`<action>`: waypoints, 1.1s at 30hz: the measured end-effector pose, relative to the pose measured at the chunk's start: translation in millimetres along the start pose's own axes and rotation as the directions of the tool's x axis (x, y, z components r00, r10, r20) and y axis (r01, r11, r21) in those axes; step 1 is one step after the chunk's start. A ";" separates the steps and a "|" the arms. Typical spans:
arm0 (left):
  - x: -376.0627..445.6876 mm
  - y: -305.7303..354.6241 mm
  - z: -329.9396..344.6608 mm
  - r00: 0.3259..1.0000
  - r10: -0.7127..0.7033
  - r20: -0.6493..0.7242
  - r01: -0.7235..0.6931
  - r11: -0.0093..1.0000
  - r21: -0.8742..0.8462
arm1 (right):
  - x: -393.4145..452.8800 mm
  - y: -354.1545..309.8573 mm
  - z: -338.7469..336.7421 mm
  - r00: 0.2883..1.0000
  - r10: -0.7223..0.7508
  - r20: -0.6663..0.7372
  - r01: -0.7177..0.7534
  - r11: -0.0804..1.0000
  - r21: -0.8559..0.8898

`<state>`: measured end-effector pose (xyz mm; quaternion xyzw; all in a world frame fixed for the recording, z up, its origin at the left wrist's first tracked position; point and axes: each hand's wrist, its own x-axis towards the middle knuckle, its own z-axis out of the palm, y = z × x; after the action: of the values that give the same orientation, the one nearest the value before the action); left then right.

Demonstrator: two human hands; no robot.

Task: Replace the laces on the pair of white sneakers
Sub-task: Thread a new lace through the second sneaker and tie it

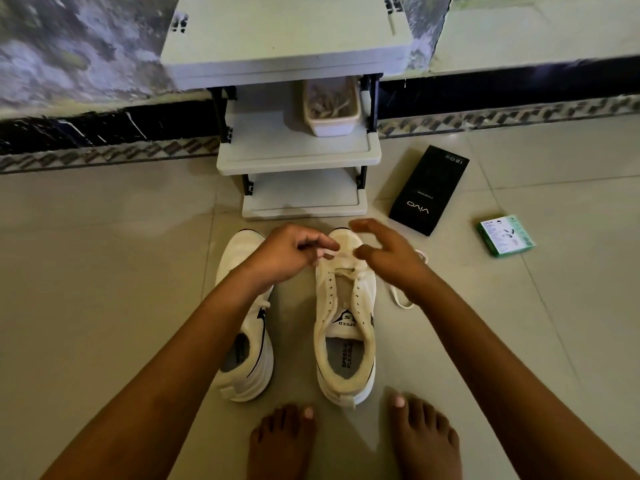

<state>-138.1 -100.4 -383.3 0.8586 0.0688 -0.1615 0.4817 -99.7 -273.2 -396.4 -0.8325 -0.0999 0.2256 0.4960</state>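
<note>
Two white sneakers stand side by side on the floor, toes pointing away from me. The right sneaker (346, 327) has bare eyelets along most of its tongue, with a white lace (327, 253) crossing only the lowest pair near the toe. My left hand (287, 252) pinches that lace over the toe. My right hand (384, 252) hovers with fingers spread beside the toe, holding nothing. The lace's other end (401, 299) trails on the floor under my right forearm. The left sneaker (247, 327) lies partly hidden beneath my left forearm.
A grey plastic shelf rack (298, 157) stands just beyond the shoes, with a white tub (332, 123) on its middle tier. A black vivo box (427, 190) and a small green box (505, 235) lie to the right. My bare feet (353, 441) are near the heels.
</note>
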 end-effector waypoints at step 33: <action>6.7 -22.6 26.4 0.994 0.035 -0.108 -0.017 0.986 0.163 | -8.9 10.6 -12.4 0.993 0.095 -0.067 -0.108 0.967 -0.232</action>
<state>-143.6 -111.2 -416.6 0.9033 0.0706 -0.1125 0.4079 -102.3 -291.6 -398.1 -0.8953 -0.0696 0.2143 0.3843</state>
